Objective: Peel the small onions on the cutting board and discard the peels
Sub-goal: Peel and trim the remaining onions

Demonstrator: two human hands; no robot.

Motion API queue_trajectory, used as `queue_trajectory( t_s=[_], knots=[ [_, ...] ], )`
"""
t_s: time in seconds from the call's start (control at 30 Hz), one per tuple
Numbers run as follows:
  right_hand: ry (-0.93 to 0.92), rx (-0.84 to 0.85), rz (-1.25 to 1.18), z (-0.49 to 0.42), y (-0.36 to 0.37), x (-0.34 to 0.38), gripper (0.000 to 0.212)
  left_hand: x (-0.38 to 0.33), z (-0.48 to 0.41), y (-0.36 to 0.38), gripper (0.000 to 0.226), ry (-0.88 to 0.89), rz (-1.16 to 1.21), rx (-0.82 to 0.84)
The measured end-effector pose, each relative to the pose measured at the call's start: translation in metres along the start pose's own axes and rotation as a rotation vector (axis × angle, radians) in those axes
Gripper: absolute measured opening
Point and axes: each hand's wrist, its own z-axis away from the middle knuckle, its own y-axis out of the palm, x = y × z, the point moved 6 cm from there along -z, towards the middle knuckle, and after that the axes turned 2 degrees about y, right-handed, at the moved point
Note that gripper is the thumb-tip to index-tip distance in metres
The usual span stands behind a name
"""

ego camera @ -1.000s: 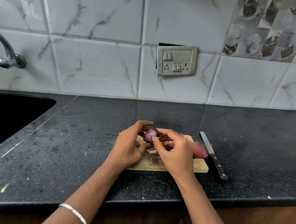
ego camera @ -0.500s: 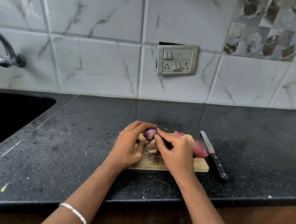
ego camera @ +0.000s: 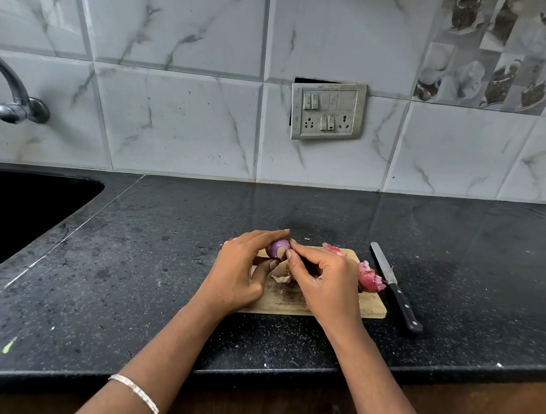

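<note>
A small purple onion [ego camera: 278,248] is held just above the far edge of the wooden cutting board [ego camera: 368,305]. My left hand [ego camera: 240,269] grips it with fingers over the top and thumb below. My right hand [ego camera: 321,278] pinches a flap of dry skin on the onion's right side with thumb and forefinger. A brown peel scrap [ego camera: 280,278] lies on the board between my hands. Pink peels [ego camera: 369,276] sit at the board's right edge, more pink peels [ego camera: 334,249] at its far edge. Other onions are hidden by my hands.
A black-handled knife [ego camera: 394,286] lies on the dark counter right of the board. A black sink [ego camera: 19,210] and a tap [ego camera: 15,95] are at the far left. A switch plate [ego camera: 328,111] hangs on the tiled wall. The counter's front edge runs below my wrists.
Both hands have lifted the onion slightly toward the board's far edge. My right fingers moved from the onion's underside to pinch skin at its right side.
</note>
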Motion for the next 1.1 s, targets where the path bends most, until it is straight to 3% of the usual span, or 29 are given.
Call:
queue_trajectory(
  t_s=[0.33,0.57,0.7,0.83,1.1],
  knots=[
    [-0.016,0.026,-0.004,0.0003,-0.0004,0.0025,0.014,-0.0009,-0.0004,-0.0022,0.051,-0.03,-0.006,-0.041],
    [-0.009,0.032,-0.02,0.0008,0.0001,0.0039,0.012,0.0031,0.0017,-0.0018,0.042,-0.104,0.14,-0.066],
    [-0.02,0.037,-0.032,0.0006,0.0001,0.0054,0.008,0.0026,0.0006,-0.0011,0.04,-0.104,0.137,-0.064],
    [-0.005,0.055,-0.007,0.0006,0.0042,-0.0011,0.02,0.0033,0.0011,-0.0001,0.037,-0.099,0.112,-0.054],
    [0.006,-0.006,0.023,0.0,0.0,-0.0001,0.011,-0.0006,-0.0001,0.0011,0.034,-0.066,0.055,-0.041]
  ],
)
